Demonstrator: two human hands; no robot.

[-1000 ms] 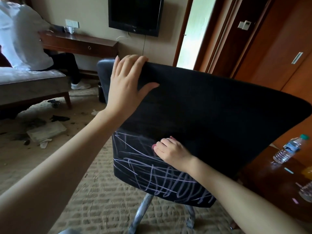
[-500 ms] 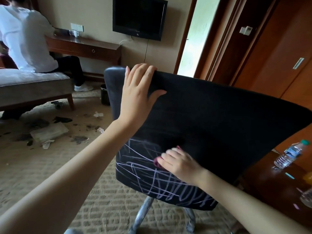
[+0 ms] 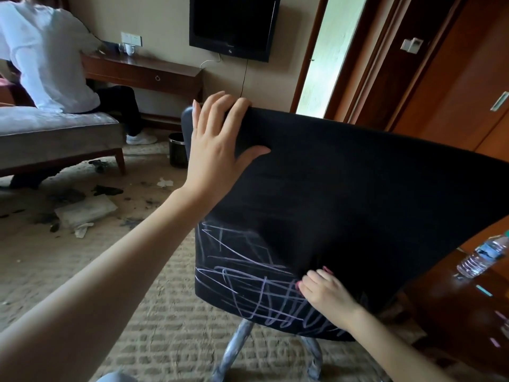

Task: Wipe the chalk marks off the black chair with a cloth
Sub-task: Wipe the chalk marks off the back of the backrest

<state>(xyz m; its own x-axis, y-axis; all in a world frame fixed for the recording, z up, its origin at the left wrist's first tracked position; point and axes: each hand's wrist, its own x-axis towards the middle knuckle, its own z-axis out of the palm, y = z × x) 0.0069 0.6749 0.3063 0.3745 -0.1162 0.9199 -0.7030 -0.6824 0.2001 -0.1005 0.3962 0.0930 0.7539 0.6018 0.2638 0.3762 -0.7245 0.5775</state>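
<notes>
Chalk marks [image 3: 248, 288] scrawl across the lower left of the black chair [image 3: 358, 188] back. Left hand [image 3: 214, 150] lies flat against its top edge, fingers spread. Right hand [image 3: 327, 296] presses low among the marks, fingers curled round what seems a pink cloth [image 3: 298, 285], mostly hidden.

1. The left hand [image 3: 217, 150] lies flat against the top edge of the black chair [image 3: 358, 202], thumb spread.
2. The right hand [image 3: 327, 295] holds a mostly hidden pink cloth [image 3: 298, 285] low on the backrest.
3. Scribbly chalk marks [image 3: 248, 285] cover the lower left.
</notes>
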